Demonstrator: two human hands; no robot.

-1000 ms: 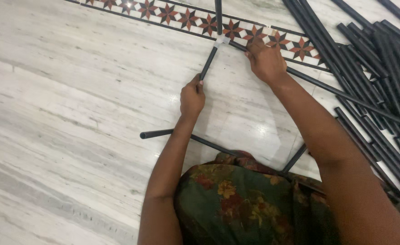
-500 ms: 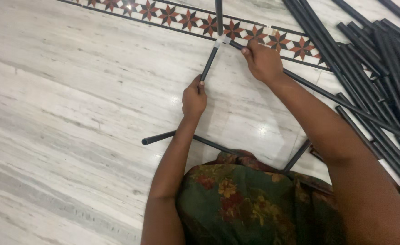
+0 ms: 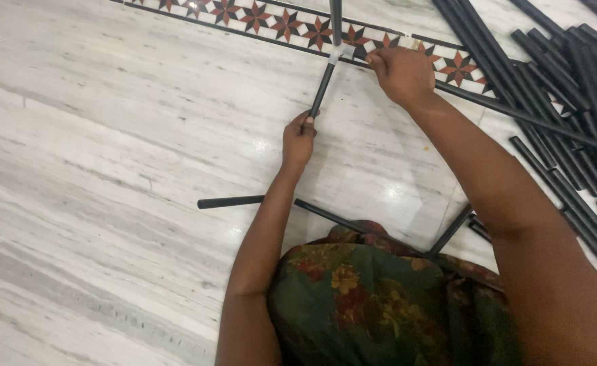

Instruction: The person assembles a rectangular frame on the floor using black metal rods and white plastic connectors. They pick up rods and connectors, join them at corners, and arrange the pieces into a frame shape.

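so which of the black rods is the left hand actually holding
The short black rod running up to the white connector by the floor's star-pattern border. The left hand grips its lower end; the other rods lie loose near the knees or piled at right.

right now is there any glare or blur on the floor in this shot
Head view: two small bright glare spots sit on the polished marble floor, one just left of the left hand, one right of that forearm. The right hand and the short black rod look fairly sharp; the pile of black rods at the right edge is softer. Light is even, shadows faint.
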